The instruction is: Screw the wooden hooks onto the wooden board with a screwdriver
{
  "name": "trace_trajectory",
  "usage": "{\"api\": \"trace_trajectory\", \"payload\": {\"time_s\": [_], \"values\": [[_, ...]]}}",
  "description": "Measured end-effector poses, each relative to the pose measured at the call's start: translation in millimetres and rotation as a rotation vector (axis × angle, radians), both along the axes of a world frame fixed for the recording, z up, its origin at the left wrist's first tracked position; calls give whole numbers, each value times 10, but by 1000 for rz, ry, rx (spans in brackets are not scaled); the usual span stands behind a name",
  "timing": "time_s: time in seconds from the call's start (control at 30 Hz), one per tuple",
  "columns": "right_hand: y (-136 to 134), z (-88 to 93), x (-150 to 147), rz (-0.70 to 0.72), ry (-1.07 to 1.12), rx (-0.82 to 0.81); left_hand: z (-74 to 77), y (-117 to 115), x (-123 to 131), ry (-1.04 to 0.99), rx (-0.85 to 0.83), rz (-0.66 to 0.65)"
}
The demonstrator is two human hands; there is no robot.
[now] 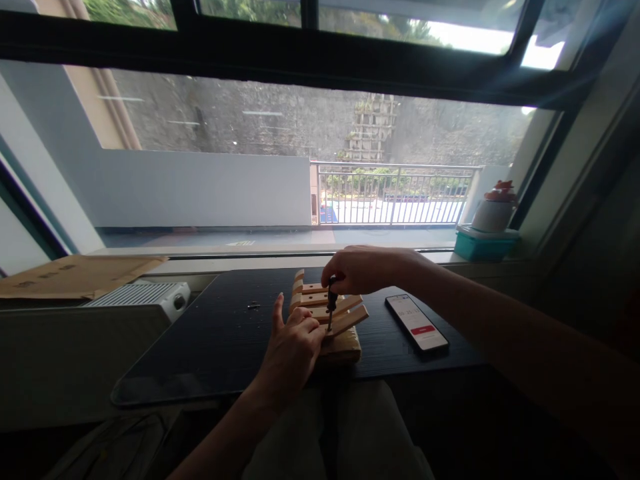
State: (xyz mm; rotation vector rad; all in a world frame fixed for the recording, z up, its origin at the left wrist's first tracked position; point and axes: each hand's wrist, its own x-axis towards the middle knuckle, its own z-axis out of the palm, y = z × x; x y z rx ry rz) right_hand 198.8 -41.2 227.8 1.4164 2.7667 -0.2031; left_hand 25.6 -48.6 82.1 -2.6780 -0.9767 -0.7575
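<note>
A small wooden assembly of several slats (345,319) lies on the dark tabletop (220,340) in front of me. My right hand (361,269) is closed round the dark handle of a screwdriver (331,303), which stands upright with its tip on one slat. My left hand (293,347) rests on the near left part of the wood, fingers curled against it and the index finger raised. Small dark screws (253,306) lie on the table to the left of the wood.
A phone (416,323) with a lit screen lies to the right of the wood. A white ribbed appliance (145,295) and flat cardboard (70,275) sit at the left. A teal box with a white jar (487,233) stands on the window sill at right.
</note>
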Motion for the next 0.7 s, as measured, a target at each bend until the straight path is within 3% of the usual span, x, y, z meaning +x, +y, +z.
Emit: {"api": "trace_trajectory", "payload": {"time_s": [0.37, 0.7], "values": [[47, -121, -33, -65, 11, 7, -25, 1, 1, 16, -2, 23], [1, -6, -34, -50, -28, 1, -11, 14, -4, -13, 15, -3]]}}
